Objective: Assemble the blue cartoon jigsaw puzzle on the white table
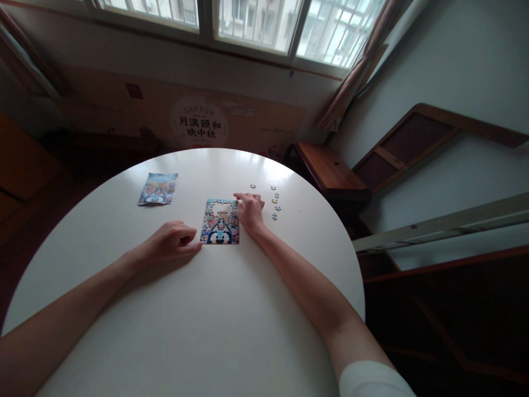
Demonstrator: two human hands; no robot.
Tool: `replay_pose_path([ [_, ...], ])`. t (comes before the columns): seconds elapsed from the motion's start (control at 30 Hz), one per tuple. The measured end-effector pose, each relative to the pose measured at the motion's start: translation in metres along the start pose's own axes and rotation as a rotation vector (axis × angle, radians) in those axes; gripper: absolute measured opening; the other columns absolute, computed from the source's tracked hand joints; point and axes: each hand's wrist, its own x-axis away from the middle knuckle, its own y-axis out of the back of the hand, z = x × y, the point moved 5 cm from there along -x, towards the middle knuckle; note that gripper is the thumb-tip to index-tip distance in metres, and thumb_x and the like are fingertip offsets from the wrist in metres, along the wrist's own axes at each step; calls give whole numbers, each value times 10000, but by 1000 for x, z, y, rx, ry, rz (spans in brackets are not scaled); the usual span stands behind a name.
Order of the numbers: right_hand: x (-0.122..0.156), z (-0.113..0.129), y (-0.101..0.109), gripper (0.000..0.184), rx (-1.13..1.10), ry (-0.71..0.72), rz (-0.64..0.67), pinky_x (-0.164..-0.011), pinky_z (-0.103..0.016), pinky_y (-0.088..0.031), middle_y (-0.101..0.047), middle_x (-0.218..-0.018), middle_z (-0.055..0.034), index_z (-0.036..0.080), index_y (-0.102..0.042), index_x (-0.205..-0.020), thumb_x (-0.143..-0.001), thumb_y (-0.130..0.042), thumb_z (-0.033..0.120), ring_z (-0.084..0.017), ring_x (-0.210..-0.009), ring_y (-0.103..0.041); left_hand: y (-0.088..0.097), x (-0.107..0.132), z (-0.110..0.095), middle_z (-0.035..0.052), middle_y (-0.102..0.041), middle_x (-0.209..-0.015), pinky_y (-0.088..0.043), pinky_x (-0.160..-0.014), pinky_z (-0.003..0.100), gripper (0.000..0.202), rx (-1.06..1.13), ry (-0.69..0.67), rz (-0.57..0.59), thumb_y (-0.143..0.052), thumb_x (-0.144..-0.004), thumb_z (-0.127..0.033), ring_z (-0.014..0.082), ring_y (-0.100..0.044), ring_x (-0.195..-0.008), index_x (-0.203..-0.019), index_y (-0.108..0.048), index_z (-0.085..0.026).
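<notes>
Mostly, the view is taken up by a white table [198, 314], rounded at its far edge and lit there by glare from the window [256, 25]. Beyond it, the wall below the window is covered by a banner [198, 121], on which dark characters are printed within a pale circle. The window is flanked by a left curtain [28, 55] and a right curtain [347, 82], and bars can be seen through its panes. To the right of the table, a wooden bench [326, 165] is set near the wall, and at the far left an orange-brown cabinet [25, 160] is partly shown. On the table, the puzzle [219, 229] is laid flat between the hands, with a gap left in its upper part. To its left, well apart, a packet [157, 190] is placed, and to its right six loose pieces [274, 201] are scattered. Part of the puzzle's right edge is hidden by the right hand [250, 212], whose fingers are bent; whether anything is pinched cannot be told. The puzzle's near left corner is touched by the left hand [176, 240], loosely curled, with nothing seen held in it
</notes>
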Motion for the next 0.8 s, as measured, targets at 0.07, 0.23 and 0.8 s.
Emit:
replay_pose_path([
  [0.07,0,0,0,397,1,-6,2,-882,-419,-316,-674,-1095,-69,250,-673,-1140,-861,-469,55,-271,-1063,-438,-1,0,0,-52,-365,-497,-251,-540,240,359,-13,-12,4,-581,-818,-317,90,-328,-510,-536,-409,-179],
  [0.23,0,0,1,386,2,-15,7,-881,-427,-314,-678,-1086,-73,242,-677,-1123,-855,-469,56,-277,-1070,-436,0,1,2,-62,-425,-504,-286,-532,217,187,16,3,-33,-589,-818,-294,80,-370,-486,-675,-571,-174],
  [0.8,-1,0,-1,298,26,-15,-18,-870,-428,-316,-680,-1047,-75,245,-697,-1041,-877,-484,116,-279,-1048,-438,6,-3,-5,55,-636,-993,-450,-819,308,252,46,-111,-87,-638,-817,-282,173,-561,-875,-1057,-703,-243],
])
